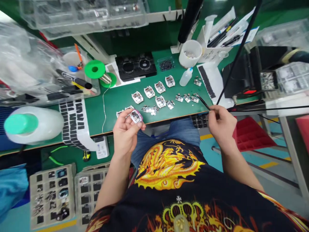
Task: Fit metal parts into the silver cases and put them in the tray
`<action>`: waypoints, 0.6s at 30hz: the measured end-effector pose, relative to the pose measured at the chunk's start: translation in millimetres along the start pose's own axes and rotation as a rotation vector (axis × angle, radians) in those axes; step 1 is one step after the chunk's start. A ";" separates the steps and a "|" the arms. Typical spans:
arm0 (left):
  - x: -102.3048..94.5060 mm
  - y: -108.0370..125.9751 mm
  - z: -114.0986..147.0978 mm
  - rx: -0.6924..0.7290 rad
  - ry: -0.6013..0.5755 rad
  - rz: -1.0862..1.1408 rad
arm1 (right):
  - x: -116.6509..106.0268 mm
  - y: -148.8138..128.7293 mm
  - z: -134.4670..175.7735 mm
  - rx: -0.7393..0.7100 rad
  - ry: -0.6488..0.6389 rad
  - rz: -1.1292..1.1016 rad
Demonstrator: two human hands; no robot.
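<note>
Between the thumb and fingers of my left hand (126,129) is a white watch case (135,116) with electronic parts inside, raised above the bench's front edge. My right hand (222,124) is closed on dark tweezers (203,101). Their tips point left, close to a small circuit module (194,98) at the end of a row of similar ones; whether they touch it I cannot tell. Several more white watch cases (149,91) lie in two rows on the green mat (120,96). A cluster of loose modules (150,110) sits just right of my left hand.
Behind the cases are a black fixture (135,66), a tray of tiny screws (166,63), a dropper bottle (186,77) and a white cup (190,53). A solder spool (100,72) and a large green-capped bottle (33,124) stand left. A black cable (238,54) crosses on the right.
</note>
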State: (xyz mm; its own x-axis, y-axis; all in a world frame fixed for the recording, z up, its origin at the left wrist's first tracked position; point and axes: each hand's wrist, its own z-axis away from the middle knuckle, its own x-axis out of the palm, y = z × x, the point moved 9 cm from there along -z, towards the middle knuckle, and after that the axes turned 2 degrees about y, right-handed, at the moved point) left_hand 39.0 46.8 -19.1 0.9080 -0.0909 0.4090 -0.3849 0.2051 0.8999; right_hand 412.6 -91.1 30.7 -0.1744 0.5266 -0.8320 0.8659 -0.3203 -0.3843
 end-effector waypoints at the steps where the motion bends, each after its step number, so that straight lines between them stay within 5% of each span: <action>1: 0.4 -0.4 0.1 0.006 0.009 -0.009 | -6.6 -4.4 2.5 0.000 0.033 -0.076; 8: 5.1 -1.3 1.2 0.095 0.037 -0.138 | -42.6 -58.3 -2.8 -0.250 0.167 -0.266; 13: 8.1 -4.9 2.5 0.062 0.013 -0.159 | -25.4 -111.8 -17.5 -0.550 0.033 -0.170; 18: 7.1 -8.9 8.5 -0.042 0.016 -0.143 | -6.4 -144.8 -29.1 -0.647 -0.076 -0.148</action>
State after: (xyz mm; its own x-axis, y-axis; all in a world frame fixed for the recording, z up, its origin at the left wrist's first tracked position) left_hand 47.5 36.0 -23.0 0.9557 -0.1071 0.2742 -0.2442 0.2318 0.9416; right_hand 301.9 -25.2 103.3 -0.3248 0.4639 -0.8242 0.9329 0.3005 -0.1985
